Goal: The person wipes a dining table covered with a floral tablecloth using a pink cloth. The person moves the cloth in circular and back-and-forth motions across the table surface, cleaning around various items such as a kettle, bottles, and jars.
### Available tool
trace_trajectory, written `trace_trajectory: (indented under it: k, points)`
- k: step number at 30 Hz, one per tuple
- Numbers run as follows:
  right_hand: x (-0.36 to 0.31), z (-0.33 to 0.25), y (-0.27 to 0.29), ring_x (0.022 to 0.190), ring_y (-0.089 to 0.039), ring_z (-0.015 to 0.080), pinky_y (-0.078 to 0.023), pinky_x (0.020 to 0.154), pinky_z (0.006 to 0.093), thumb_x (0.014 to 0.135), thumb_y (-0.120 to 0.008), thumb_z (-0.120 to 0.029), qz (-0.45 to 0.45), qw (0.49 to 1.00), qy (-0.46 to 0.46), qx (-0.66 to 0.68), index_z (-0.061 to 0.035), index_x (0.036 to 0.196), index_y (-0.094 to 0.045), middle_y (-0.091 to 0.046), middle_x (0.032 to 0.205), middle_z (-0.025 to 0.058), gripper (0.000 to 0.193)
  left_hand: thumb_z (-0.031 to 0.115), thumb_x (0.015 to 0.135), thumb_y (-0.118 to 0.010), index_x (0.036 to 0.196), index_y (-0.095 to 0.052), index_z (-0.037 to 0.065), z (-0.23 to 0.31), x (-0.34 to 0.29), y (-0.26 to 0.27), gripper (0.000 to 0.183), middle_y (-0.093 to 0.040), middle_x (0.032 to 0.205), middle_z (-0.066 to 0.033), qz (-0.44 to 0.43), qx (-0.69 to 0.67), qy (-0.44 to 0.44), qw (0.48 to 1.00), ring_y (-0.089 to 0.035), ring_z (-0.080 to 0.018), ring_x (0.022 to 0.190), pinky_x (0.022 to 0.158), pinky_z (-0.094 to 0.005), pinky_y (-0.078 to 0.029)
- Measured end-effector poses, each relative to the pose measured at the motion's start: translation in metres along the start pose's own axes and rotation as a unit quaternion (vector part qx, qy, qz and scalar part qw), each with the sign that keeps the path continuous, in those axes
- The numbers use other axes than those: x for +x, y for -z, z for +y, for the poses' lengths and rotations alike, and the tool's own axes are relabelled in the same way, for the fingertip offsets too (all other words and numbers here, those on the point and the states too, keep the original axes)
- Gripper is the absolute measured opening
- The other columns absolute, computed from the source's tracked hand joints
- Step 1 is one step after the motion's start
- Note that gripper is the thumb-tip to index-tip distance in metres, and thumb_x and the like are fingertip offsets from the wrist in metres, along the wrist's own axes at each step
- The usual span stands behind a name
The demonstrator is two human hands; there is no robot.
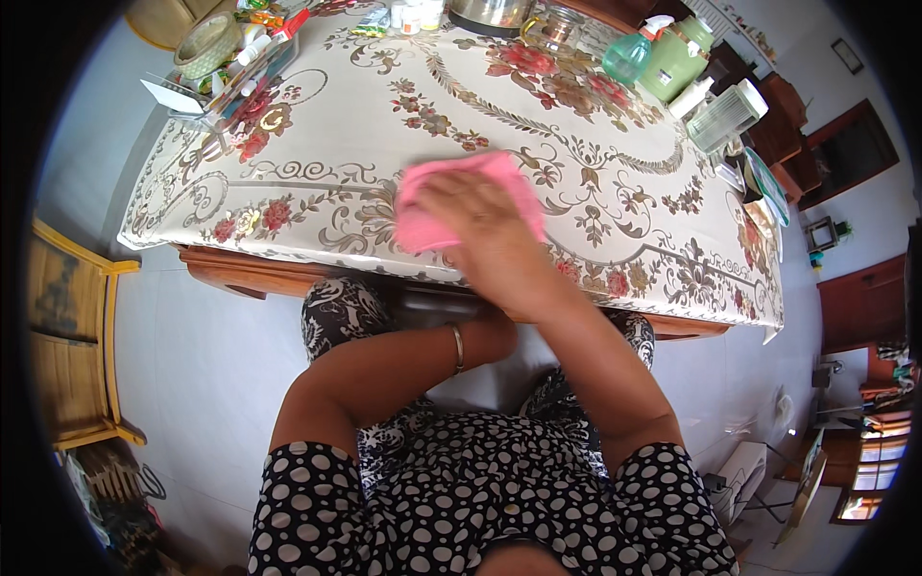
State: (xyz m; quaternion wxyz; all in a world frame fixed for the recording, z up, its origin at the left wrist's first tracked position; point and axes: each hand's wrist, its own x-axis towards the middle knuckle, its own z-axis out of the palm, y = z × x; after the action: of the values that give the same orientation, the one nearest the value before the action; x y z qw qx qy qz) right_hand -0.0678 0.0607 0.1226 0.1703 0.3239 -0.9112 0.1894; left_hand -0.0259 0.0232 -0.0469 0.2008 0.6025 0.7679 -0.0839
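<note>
My right hand lies over a pink cloth near the front edge of the table, pressing it onto the floral tablecloth. Motion smears the fingers, which seem to bend over the cloth. Below the table edge, my left hand rests low, next to my right forearm. Its fingers are hidden, and a bangle circles that wrist.
At the far left, a basket stands among small bottles and packets. A green spray bottle, a green flask and a clear-sided container line the far right. A steel pot and glass jar stand at the back.
</note>
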Motion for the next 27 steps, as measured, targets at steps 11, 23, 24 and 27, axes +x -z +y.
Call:
trace_trajectory:
  k: [11,23,24,27]
  points:
    - [0.043,-0.033,-0.043,0.122,-0.044,0.0275,-0.034,0.103,0.0416,0.075,-0.068,-0.02,0.017,0.995,0.042,0.089,-0.0127,0.124,-0.051,-0.05,0.13,0.0097,0.053,0.019,0.078,-0.063,0.093,-0.069,0.006,-0.011,0.0,-0.012,0.021,-0.068,0.093,-0.0111,0.046,0.011,-0.002,0.999,-0.066,-0.0277,0.086,0.071,-0.0418,-0.05]
    - [-0.095,0.083,0.058,0.12,-0.048,0.0302,-0.034,0.101,0.0453,0.076,-0.069,-0.029,0.091,0.976,-0.156,-0.123,-0.0151,0.122,-0.056,-0.054,0.128,0.0071,0.05,0.021,0.079,-0.062,0.093,-0.068,0.006,-0.018,0.005,-0.021,0.021,-0.067,0.093,-0.0117,0.017,0.01,-0.021,1.0,-0.065,-0.0286,0.087,0.076,-0.0436,-0.048]
    - [-0.111,0.091,0.069,0.119,-0.049,0.0303,-0.035,0.1,0.0451,0.076,-0.069,-0.029,0.106,0.971,-0.173,-0.128,-0.0149,0.121,-0.057,-0.055,0.127,0.0071,0.049,0.021,0.079,-0.062,0.093,-0.068,0.006,-0.017,0.006,-0.02,0.021,-0.067,0.093,-0.0117,0.011,0.009,-0.024,1.0,-0.064,-0.0287,0.087,0.076,-0.0437,-0.048]
    - [-0.165,0.113,0.105,0.116,-0.052,0.0281,-0.037,0.099,0.0438,0.076,-0.07,-0.03,0.123,0.944,-0.23,-0.201,-0.0138,0.12,-0.058,-0.058,0.124,0.0074,0.048,0.021,0.079,-0.062,0.093,-0.068,0.006,-0.017,0.011,-0.017,0.021,-0.067,0.093,-0.0119,-0.006,0.007,-0.037,0.999,-0.064,-0.0289,0.088,0.078,-0.0442,-0.048]
